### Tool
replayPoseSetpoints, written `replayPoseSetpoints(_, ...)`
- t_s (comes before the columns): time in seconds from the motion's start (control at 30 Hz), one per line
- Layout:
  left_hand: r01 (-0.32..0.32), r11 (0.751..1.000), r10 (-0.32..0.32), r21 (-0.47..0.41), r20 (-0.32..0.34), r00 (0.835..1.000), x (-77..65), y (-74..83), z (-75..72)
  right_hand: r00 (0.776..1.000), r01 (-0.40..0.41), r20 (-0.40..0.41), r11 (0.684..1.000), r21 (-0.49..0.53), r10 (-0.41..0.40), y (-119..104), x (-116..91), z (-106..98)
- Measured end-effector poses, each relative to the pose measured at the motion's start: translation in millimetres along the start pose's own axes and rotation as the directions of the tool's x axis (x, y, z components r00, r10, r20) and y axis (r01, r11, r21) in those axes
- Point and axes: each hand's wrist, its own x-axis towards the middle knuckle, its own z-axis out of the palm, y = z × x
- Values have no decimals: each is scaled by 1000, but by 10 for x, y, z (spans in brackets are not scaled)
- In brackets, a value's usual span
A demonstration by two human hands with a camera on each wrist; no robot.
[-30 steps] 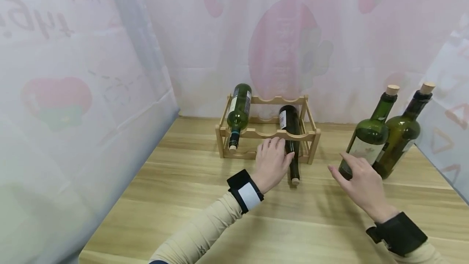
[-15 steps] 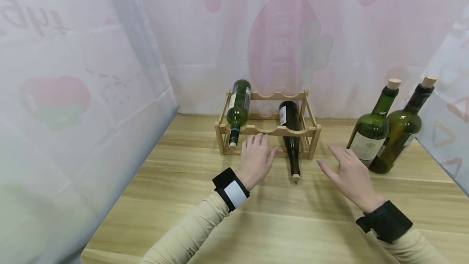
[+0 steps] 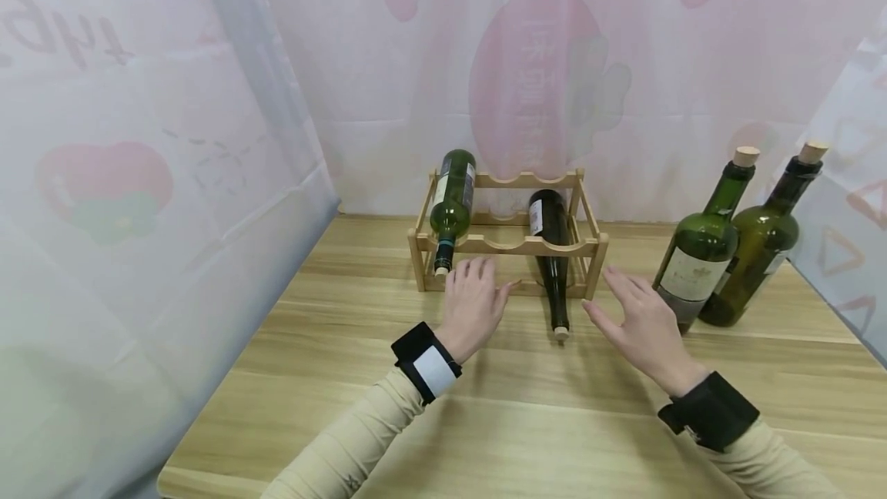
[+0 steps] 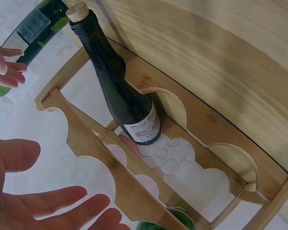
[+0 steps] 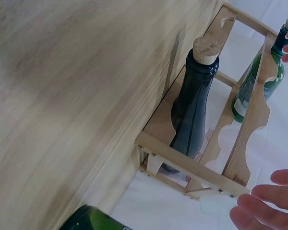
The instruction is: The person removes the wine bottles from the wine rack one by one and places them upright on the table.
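Fabric backdrop (image 3: 430, 60), pale and printed, behind and beside wooden tabletop (image 3: 527, 437). Toward the back, two-tier wooden rack (image 3: 594, 274).

Looks about half done, judging by four bottles: two in, two out. Done: green bottle (image 3: 452, 202) lying in the upper tier at the left end, neck toward the person; dark bottle (image 3: 553, 272) lying in the lower tier toward the right, neck jutting forward. Left, by the same reckoning: labelled standing bottle (image 3: 695, 272) and olive standing bottle (image 3: 765, 237) close behind, both upright on the tabletop, right of the rack.

Left hand (image 3: 473, 305) in front of the rack, fingers extended, thumb apart, holding nothing; just beside the green bottle's neck, cannot tell if touching. Right hand (image 3: 643, 323) between dark bottle and standing pair, fingers extended, thumb spread away, likewise holding nothing.

From the head, standing pair nearly whole; from either wrist, only partial green glass at the edge. From the left wrist, dark bottle's label (image 4: 144, 127) far plainer. From the right wrist, grainy cork (image 5: 206, 50) up close, and, unseen from the head, screw-like dots (image 5: 221, 191) along the rack's end.
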Motion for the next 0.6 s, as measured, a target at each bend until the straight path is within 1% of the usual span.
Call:
replayPoseSetpoints(0.13, 9, 1000, -9, -18, -6, 1000, -30, -54, -26, 1000, 4, 12, 1000, 4, -4, -48, 13, 20)
replayPoseSetpoints(0.37, -14, 999, 12, -29, -70, 997, -64, -159, -57, 1000, 11, 24, 1000, 8, -11, -99, 41, 66)
replayPoseSetpoints(0.53, -20, 998, 12, -67, -111, 994, -99, -229, -90, 999, 28, 28, 1000, 15, -28, -123, 58, 96)
replayPoseSetpoints(0.6, -13, 997, 3, -81, -126, 992, -114, -261, -105, 999, 31, 31, 999, 14, -31, -135, 66, 101)
